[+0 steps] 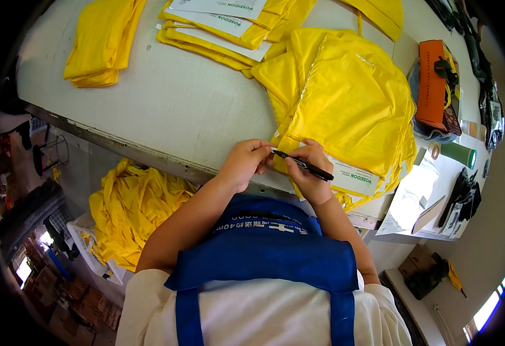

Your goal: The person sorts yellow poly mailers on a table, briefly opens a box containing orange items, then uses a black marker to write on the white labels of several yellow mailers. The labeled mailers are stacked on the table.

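A black marker pen [303,164] is gripped in my right hand [312,180], its tip pointing left toward a small white tag [274,151]. My left hand [243,164] pinches that tag, at the near left corner of a stack of yellow fabric pieces [356,98]. The fingers partly hide the tag, and I cannot tell whether the pen tip touches it. Close to my right hand, a white printed card [350,176] sticks out from the lower layers of the stack. The stack lies on the white table [166,109] and reaches its near edge.
Folded yellow bundles with white cards [218,26] and another folded yellow piece [105,43] lie farther back. At the right stand an orange box [431,86] and a green roll [459,154]. A white bin [82,239] of crumpled yellow fabric [140,207] sits below the table edge, left.
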`<state>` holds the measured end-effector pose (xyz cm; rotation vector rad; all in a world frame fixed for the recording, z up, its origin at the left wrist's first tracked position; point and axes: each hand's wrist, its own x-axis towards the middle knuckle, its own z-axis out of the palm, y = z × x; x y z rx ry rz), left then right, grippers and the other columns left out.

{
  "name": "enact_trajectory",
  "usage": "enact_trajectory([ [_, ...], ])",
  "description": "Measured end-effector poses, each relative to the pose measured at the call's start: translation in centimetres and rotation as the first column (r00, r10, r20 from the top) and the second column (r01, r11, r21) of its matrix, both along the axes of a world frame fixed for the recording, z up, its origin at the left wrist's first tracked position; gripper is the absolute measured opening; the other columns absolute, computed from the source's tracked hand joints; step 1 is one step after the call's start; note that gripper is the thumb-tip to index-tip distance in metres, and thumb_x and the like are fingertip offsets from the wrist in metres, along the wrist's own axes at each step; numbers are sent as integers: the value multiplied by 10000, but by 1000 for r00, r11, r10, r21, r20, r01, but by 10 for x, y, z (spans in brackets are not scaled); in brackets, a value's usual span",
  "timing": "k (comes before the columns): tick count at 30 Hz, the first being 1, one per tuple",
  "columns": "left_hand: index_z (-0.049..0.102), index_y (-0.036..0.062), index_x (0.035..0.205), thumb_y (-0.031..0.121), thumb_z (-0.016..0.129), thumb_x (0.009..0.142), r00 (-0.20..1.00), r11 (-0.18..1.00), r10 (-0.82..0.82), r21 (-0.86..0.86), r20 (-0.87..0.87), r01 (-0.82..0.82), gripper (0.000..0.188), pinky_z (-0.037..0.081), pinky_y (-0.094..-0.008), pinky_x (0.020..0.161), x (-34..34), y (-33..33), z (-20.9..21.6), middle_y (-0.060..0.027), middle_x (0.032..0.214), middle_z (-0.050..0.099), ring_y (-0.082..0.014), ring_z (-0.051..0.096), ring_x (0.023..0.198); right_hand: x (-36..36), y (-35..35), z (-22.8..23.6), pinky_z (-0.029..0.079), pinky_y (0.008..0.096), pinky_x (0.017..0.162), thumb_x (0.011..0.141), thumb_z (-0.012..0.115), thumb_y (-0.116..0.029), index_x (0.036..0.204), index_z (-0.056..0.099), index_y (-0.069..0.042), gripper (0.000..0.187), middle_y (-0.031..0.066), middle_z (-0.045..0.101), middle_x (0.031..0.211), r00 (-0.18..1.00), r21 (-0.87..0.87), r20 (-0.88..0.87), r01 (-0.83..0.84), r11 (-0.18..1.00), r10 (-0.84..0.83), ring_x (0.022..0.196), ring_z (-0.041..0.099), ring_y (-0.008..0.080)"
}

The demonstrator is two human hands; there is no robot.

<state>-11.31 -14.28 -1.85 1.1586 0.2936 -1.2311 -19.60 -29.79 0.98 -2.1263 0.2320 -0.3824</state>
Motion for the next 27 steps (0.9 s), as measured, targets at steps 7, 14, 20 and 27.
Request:
enact_trajectory([
  [7, 607, -21, 1020, 110, 498, 934, 999, 1000, 29, 13, -17, -29, 191, 420, -205, 527, 1, -2, 5, -43, 823, 611, -95, 551, 677, 1, 0, -1, 464, 426, 887, 706, 713, -46, 759, 611, -67, 117, 59, 613, 705, 1000, -24, -3, 2, 1000, -2, 675, 608, 234],
  [14, 596, -25, 1041, 118, 502, 928, 1000, 1000, 13, -1, -27, -13, 205, 430, -206, 549, 1, -2, 4, -53, 864, 624, -103, 561, 695, -6, -7, 4, 472, 431, 907, 738, 685, -27, 856, 628, -35, 131, 110, 629, 788, 996, 51, -20, 93, 994, -92, 781, 618, 296],
  [20, 576, -2, 1042, 108, 574, 884, 964, 995, -100, 55, 245, 89, 192, 437, -231, 559, -8, -16, 13, -60, 827, 623, -118, 564, 689, -18, -32, 9, 464, 436, 922, 782, 646, -27, 959, 629, -30, 177, 131, 649, 890, 999, -72, 3, 40, 997, -40, 863, 619, 306],
  [27, 581, 9, 948, 108, 627, 858, 433, 942, -283, 334, 856, -45, 142, 406, -265, 532, 7, -27, -3, -31, 693, 565, -119, 518, 594, -19, -38, 15, 472, 409, 903, 759, 663, -11, 891, 638, -27, 135, 128, 647, 852, 987, -90, 0, 163, 983, -164, 846, 624, 309],
])
